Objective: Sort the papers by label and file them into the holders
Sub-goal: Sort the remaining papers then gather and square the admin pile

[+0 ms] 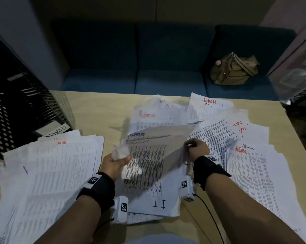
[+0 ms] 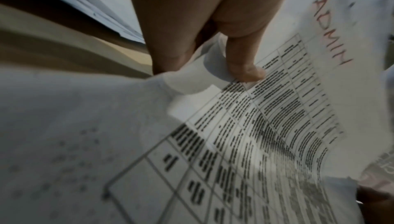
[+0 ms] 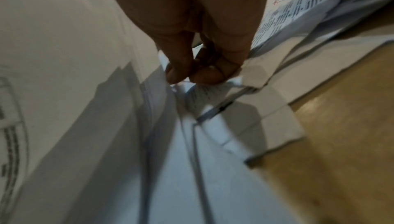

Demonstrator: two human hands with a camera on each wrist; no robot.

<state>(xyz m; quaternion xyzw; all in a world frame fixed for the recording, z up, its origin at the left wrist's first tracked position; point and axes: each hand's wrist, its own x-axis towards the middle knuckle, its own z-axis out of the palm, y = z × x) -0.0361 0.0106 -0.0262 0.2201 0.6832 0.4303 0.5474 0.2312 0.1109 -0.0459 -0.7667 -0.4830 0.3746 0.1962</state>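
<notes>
Printed papers with handwritten labels cover the table. My left hand (image 1: 119, 159) (image 2: 213, 69) pinches the left edge of a table-printed sheet marked ADMIN (image 1: 145, 164) (image 2: 277, 109), lifted above the middle stack and blurred. My right hand (image 1: 195, 148) (image 3: 198, 77) pinches a paper edge (image 3: 213, 91) at that sheet's right side; whether it is the same sheet is unclear. Below lies a sheet marked I.T (image 1: 159, 203). A black mesh holder (image 1: 16, 111) tagged ADMIN stands at the left.
A thick pile with a red label (image 1: 48, 173) lies at the left. An ADMIN pile (image 1: 251, 173), an H.R sheet (image 1: 222, 132) and further ADMIN sheets (image 1: 208, 106) fan out right and back. A brown bag (image 1: 235, 69) sits on the blue sofa beyond the table.
</notes>
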